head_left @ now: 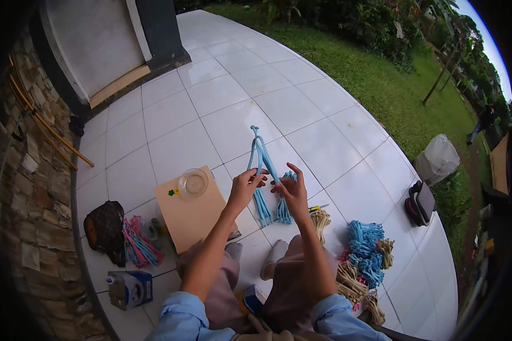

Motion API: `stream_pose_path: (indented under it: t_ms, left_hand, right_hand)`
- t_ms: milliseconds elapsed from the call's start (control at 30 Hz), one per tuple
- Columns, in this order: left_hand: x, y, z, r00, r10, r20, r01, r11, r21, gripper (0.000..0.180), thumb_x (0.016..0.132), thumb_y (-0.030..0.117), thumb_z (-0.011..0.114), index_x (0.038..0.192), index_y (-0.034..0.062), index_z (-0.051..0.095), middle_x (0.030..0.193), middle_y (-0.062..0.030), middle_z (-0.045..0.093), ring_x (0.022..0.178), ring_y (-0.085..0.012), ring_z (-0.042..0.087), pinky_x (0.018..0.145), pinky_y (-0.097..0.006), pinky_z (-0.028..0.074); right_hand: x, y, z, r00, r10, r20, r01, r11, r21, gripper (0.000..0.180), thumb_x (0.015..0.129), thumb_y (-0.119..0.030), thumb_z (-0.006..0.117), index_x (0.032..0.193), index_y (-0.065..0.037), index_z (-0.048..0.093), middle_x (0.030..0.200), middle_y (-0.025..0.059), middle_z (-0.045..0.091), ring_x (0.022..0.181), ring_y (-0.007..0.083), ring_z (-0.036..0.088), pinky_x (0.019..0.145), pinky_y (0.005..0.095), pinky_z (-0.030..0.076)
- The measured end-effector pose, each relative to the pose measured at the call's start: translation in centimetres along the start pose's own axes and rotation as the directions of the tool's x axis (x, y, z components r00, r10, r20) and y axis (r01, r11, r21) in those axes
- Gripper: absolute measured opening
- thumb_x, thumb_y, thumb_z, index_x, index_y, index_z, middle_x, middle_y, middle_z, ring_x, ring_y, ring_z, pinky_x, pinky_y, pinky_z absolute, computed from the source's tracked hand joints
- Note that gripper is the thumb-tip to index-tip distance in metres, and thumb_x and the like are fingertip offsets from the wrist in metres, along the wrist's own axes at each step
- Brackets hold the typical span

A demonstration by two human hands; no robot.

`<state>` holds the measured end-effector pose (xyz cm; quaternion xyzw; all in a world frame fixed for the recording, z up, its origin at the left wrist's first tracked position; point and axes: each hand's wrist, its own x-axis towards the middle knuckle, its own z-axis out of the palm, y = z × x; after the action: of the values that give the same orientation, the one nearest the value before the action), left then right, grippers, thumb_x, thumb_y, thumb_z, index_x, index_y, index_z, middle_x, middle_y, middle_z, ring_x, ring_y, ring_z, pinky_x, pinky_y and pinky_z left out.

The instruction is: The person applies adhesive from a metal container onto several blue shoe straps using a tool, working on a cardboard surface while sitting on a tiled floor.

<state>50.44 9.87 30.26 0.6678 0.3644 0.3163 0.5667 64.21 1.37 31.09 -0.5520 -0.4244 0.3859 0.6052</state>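
A light blue cord (pixel 269 162) is stretched up in front of me as a narrow loop, with a knot at its far end. The fingers of my left hand (pixel 246 186) are closed on one side of it. My right hand (pixel 293 192) pinches the other side between thumb and fingers, its index finger raised. Below my hands, light blue cords (pixel 261 209) lie on the tiles, and a tied blue bundle (pixel 284 212) is beside them, partly covered by my right hand. A yellow-handled tool (pixel 315 208) lies just right of my right wrist, on beige cords (pixel 321 221).
Blue bundles (pixel 367 233) and beige bundles (pixel 350 282) are piled at right. A beige board (pixel 179 227) carries a clear round container (pixel 193 183). Left of it are a brown bag (pixel 104 230), pink and blue cords (pixel 142 241) and a blue can (pixel 132 290). A dark pouch (pixel 420 203) lies near the grass.
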Motion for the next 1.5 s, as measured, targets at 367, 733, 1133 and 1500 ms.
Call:
stream_pose_path:
  t_ms: [367, 733, 1133, 1500]
  left_hand:
    - [1.7, -0.9, 2.4, 0.995, -0.062, -0.076, 0.054, 0.992, -0.112, 0.026, 0.086, 0.026, 0.062, 0.083, 0.0022, 0.052, 0.072, -0.0053, 0.058, 0.067, -0.0073, 0.056, 0.057, -0.022, 0.044]
    - [1.3, 1.3, 1.0, 0.987, -0.155, -0.044, 0.099, 0.798, -0.594, 0.016, 0.096, 0.024, 0.044, 0.096, 0.0084, 0.049, 0.082, -0.0033, 0.054, 0.079, -0.0135, 0.058, 0.077, -0.03, 0.05]
    - [0.9, 3.9, 1.1, 0.995, 0.008, 0.104, 0.084, 0.526, -0.846, 0.018, 0.097, 0.028, 0.041, 0.091, 0.0119, 0.045, 0.06, 0.0056, 0.021, 0.051, -0.006, 0.023, 0.053, -0.021, 0.032]
    - [-1.1, 2.8, 0.3, 0.945, 0.078, -0.318, 0.152, 0.756, 0.636, 0.066, 0.082, 0.016, 0.062, 0.129, -0.0054, 0.021, 0.108, -0.0242, 0.051, 0.1, -0.0356, 0.052, 0.089, -0.048, 0.039]
  right_hand:
    - [1.0, -2.0, 0.9, 0.996, -0.049, -0.074, 0.026, 0.957, -0.29, 0.07, 0.07, 0.0, 0.073, 0.129, -0.007, 0.037, 0.071, 0.004, 0.06, 0.063, 0.0111, 0.058, 0.062, 0.0235, 0.047]
    - [2.3, -1.0, 0.1, 0.986, 0.024, -0.167, -0.012, 0.997, 0.071, 0.06, 0.08, -0.003, 0.065, 0.13, -0.002, 0.031, 0.067, 0.0017, 0.054, 0.064, 0.0103, 0.055, 0.061, 0.0241, 0.047]
    - [1.6, -1.9, 2.3, 0.993, 0.106, -0.047, -0.024, 0.589, 0.808, 0.068, 0.09, -0.008, 0.052, 0.14, -0.012, 0.007, 0.082, 0.0025, 0.045, 0.066, 0.0108, 0.043, 0.069, 0.0273, 0.043]
    - [1.7, -2.7, 1.5, 0.889, -0.372, -0.268, 0.264, 0.893, -0.365, 0.065, 0.087, 0.002, 0.051, 0.139, -0.01, 0.014, 0.067, 0.0028, 0.047, 0.054, 0.0072, 0.038, 0.051, 0.0208, 0.032]
